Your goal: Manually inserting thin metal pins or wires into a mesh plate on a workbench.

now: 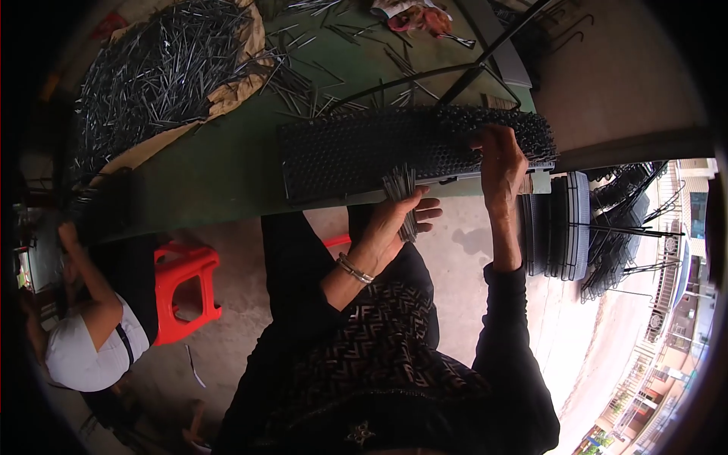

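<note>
A bundle of thin dark metal rods [400, 183] is held under the thumb of my left hand [385, 225], its other fingers partly stretched out. Just above the rods' tips lies a long black panel with a grid of holes [341, 155], along the near edge of the green table. My right hand [502, 171] is over the panel's right part, thumb and fingers pinched together. What they pinch, if anything, is too small to make out. Around those fingers, short dark rod ends [531, 129] stand up densely from the panel.
A big heap of loose rods [167, 68] lies on brown paper at the table's [189, 201] far left, with more scattered beside it. A black metal bar [464, 80] rises behind the panel. Left are a red stool [186, 288] and another person [95, 341]. Stacked panels [569, 224] stand right.
</note>
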Available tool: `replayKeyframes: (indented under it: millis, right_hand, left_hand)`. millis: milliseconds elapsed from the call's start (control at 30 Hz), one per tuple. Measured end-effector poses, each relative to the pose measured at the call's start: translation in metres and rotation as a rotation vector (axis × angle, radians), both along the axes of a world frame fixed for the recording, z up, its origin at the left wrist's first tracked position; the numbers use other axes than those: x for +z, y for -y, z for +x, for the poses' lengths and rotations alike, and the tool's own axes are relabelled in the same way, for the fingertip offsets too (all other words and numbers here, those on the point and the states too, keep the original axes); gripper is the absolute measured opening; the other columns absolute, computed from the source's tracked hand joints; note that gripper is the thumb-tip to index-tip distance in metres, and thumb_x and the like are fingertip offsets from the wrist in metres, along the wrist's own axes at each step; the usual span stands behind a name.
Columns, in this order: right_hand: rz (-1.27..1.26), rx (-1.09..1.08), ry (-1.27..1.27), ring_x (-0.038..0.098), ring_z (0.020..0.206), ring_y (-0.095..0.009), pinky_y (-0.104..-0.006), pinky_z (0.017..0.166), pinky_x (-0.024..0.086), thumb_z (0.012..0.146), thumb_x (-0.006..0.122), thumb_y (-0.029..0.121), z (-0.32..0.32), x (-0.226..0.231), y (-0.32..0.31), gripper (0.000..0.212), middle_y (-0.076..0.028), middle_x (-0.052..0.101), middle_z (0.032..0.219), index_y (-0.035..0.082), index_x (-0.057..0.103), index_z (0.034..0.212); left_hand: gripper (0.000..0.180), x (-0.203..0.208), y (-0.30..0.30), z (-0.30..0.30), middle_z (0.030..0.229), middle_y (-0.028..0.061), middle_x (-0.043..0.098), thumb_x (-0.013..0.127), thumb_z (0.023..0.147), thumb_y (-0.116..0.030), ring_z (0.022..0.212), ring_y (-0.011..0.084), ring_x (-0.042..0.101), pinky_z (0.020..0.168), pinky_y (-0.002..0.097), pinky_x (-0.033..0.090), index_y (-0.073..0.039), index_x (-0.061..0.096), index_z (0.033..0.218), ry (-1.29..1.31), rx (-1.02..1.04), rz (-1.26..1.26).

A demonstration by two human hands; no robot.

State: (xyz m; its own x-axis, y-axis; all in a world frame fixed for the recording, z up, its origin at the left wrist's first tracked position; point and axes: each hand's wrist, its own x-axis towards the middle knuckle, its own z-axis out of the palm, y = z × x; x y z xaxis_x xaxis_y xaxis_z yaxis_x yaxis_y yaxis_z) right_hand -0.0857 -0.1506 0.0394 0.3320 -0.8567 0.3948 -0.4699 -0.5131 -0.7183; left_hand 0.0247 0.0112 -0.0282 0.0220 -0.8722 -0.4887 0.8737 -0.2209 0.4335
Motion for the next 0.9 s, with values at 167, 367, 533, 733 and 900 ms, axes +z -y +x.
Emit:
replayKeyframes:
  millis: [167,367,533,733,900]
  right_hand:
    - [-0.06,0.018,-0.06,0.068,0.073,-0.012,-0.0253,0.067,0.05,0.094,0.058,0.012,0.004,0.002,-0.001,0.012,-0.006,0.07,0.074,0.003,0.064,0.101]
    - [-0.076,0.015,-0.123,0.067,0.07,-0.013,-0.0266,0.066,0.05,0.095,0.058,0.011,0.002,0.007,-0.004,0.01,-0.006,0.069,0.075,0.004,0.063,0.099]
    - [-0.089,0.054,-0.115,0.068,0.071,-0.013,-0.0274,0.065,0.05,0.095,0.057,0.01,0.001,0.002,0.001,0.009,-0.008,0.068,0.077,0.003,0.063,0.098]
    - [-0.033,0.05,-0.222,0.068,0.07,-0.015,-0.0285,0.064,0.05,0.094,0.057,0.009,0.01,0.007,0.002,0.01,-0.009,0.068,0.077,0.004,0.064,0.098]
    - [0.062,0.067,-0.214,0.068,0.072,-0.019,-0.031,0.066,0.05,0.093,0.058,0.014,0.007,-0.007,0.005,0.012,-0.009,0.067,0.081,0.007,0.066,0.099]
  left_hand:
    - [0.028,-0.006,0.001,-0.002,0.114,0.0156,0.065,0.058,0.098,-0.024,0.105,0.026,0.066,0.082,0.0392,0.055,-0.006,0.059,0.119,-0.056,0.021,-0.026]
    - [0.035,0.007,-0.001,0.003,0.121,0.0143,0.062,0.056,0.099,-0.029,0.109,0.0272,0.063,0.087,0.0471,0.054,-0.01,0.055,0.128,-0.018,-0.019,0.032]
    - [0.035,0.015,-0.003,0.002,0.122,0.0137,0.061,0.053,0.1,-0.032,0.108,0.0286,0.063,0.086,0.048,0.055,-0.012,0.054,0.128,0.017,-0.04,0.047]
    - [0.029,0.004,-0.005,-0.003,0.111,0.0144,0.064,0.056,0.099,-0.03,0.098,0.0259,0.064,0.08,0.0454,0.058,-0.009,0.057,0.119,-0.006,0.04,0.019]
    - [0.026,0.009,-0.005,-0.002,0.093,0.0099,0.064,0.058,0.098,-0.028,0.087,0.0213,0.066,0.074,0.04,0.059,-0.007,0.058,0.113,0.032,0.068,0.047]
